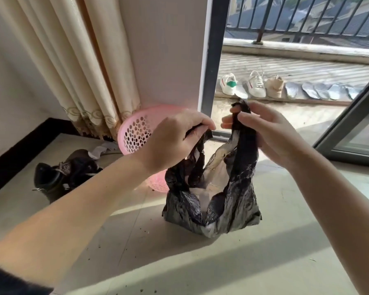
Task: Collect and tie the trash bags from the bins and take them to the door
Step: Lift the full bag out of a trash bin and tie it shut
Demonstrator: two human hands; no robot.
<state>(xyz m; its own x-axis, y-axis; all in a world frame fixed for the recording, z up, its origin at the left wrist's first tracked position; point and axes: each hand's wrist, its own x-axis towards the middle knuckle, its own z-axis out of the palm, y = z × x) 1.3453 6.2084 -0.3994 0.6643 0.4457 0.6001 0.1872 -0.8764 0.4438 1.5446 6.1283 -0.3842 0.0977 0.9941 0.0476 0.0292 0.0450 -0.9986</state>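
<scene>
A black trash bag (232,201) hangs in front of me just above the tiled floor, its mouth pulled apart into two twisted handles. My left hand (175,141) is closed on the left handle. My right hand (271,133) pinches the right handle, whose tip sticks up past the fingers. Behind my left hand a pink perforated bin (134,133) lies tipped on its side against the wall, with no bag in it.
Black boots (62,177) and a crumpled white cloth (100,151) lie on the floor at left under beige curtains (73,71). An open sliding door (349,133) at right leads to a balcony with white sneakers (256,84), insoles and a railing. Crumbs dot the floor.
</scene>
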